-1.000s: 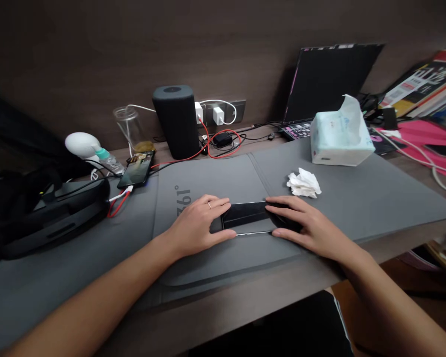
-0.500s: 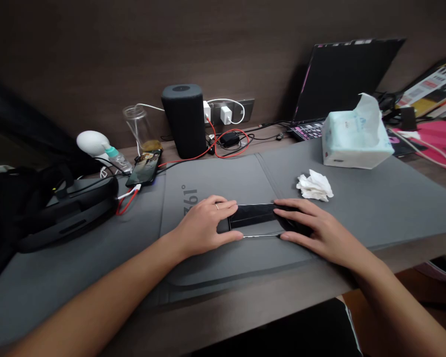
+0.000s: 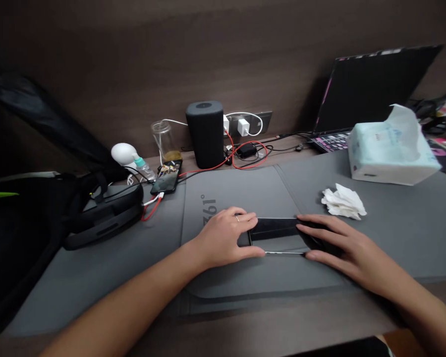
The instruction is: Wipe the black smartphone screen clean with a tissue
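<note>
A dark, glossy phone [image 3: 277, 240] with a thin bright edge lies sideways on the grey desk mat [image 3: 245, 188]. My left hand [image 3: 225, 235] grips its left end, thumb on the near edge and fingers over the far edge. At the other end, my right hand [image 3: 344, 245] holds the phone the same way, fingers along the far side and thumb at the near corner. Both ends of the phone are partly hidden under my hands. Beyond my right hand sits a crumpled white tissue [image 3: 344, 201].
A tissue pack [image 3: 386, 158] stands at the right before an open laptop [image 3: 375, 89]. Toward the back are a black speaker [image 3: 205, 136], a glass bottle [image 3: 165, 144] and red and black cables [image 3: 250, 153]. A second phone [image 3: 166, 177] and a black headset [image 3: 107, 223] are leftward.
My view has turned a little to the left, so everything appears shifted rightward and lower. Both hands keep nearly the same hold on the phone.
</note>
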The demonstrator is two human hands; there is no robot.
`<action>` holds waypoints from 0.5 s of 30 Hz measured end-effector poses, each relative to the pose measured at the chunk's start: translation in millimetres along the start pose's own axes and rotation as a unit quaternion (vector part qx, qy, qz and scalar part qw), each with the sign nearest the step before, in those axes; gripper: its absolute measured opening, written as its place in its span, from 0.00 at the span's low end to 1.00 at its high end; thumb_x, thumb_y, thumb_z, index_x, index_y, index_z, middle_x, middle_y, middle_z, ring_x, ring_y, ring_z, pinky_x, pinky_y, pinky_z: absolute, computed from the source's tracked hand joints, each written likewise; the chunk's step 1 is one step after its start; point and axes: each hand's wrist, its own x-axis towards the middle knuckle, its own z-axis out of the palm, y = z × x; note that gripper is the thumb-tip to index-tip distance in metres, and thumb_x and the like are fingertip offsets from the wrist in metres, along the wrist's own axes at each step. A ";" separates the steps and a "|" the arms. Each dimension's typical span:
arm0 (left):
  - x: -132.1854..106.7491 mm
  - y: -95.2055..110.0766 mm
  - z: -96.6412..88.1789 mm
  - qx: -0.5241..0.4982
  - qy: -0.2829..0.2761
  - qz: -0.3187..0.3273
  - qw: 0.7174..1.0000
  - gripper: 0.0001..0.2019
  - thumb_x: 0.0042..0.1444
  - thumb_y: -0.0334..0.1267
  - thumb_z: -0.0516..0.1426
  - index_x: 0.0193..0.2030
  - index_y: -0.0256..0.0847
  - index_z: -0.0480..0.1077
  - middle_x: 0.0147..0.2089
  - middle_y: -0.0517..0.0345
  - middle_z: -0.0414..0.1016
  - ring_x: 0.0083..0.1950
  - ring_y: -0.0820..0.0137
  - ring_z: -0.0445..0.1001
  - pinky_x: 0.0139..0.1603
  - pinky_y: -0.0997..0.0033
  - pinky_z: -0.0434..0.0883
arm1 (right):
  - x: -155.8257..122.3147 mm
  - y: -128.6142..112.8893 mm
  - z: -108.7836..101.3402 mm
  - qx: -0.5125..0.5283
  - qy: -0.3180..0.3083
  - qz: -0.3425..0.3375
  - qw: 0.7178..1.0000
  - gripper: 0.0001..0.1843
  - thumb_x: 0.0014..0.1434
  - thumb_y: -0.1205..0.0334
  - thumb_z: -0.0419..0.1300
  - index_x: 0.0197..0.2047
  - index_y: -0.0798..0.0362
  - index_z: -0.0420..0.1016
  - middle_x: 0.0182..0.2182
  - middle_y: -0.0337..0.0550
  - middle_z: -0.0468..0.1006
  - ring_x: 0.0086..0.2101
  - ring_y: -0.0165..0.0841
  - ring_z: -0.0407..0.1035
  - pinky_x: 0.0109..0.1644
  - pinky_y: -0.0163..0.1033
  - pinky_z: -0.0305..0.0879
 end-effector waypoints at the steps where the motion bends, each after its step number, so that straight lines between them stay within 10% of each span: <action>1: 0.3 0.0 0.1 0.001 0.001 0.001 1.000 0.28 0.58 0.56 0.61 0.59 0.41 0.70 0.63 0.51 0.72 0.62 0.58 0.68 0.61 0.54 0.69 | -0.2 1.1 0.2 -0.002 0.003 -0.002 1.000 0.23 0.60 0.48 0.61 0.59 0.35 0.73 0.61 0.43 0.71 0.55 0.49 0.71 0.55 0.58 0.72; 15: 1.3 3.0 -2.0 -0.006 0.007 -0.007 1.000 0.28 0.58 0.54 0.62 0.58 0.37 0.72 0.62 0.50 0.73 0.61 0.58 0.69 0.60 0.55 0.70 | 0.7 4.6 1.7 -0.013 0.008 -0.010 1.000 0.24 0.60 0.47 0.61 0.59 0.34 0.73 0.60 0.42 0.72 0.54 0.50 0.72 0.54 0.57 0.74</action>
